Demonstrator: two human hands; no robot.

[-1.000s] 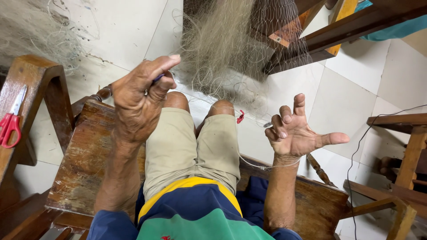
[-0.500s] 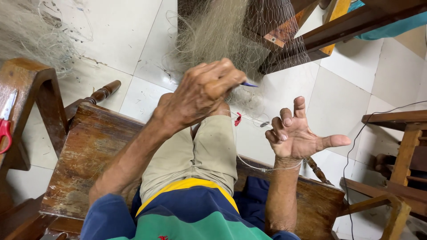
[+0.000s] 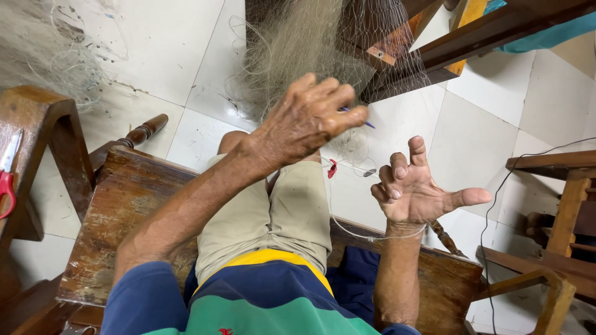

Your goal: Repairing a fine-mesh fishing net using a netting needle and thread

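My left hand (image 3: 307, 121) is raised over my knees, fingers closed around a thin blue netting needle (image 3: 363, 121) whose tip pokes out to the right. My right hand (image 3: 419, 189) is held up at the right, palm toward me, fingers spread and curled, with pale line (image 3: 372, 237) looped around its wrist. A pale fishing net (image 3: 298, 46) hangs from dark wooden furniture beyond my knees, and fine strands run from it toward both hands. A small red bit (image 3: 331, 168) dangles on the line between the hands.
I sit on a worn wooden bench (image 3: 112, 217). Red-handled scissors (image 3: 6, 177) lie on the wooden armrest at the far left. More net (image 3: 43, 43) is bunched at the top left on the white tiled floor. Wooden furniture (image 3: 559, 211) stands at the right.
My left hand swung from over my left knee up and to the right toward the net, closing on the blue needle. My right hand has stayed in place, fingers spread.
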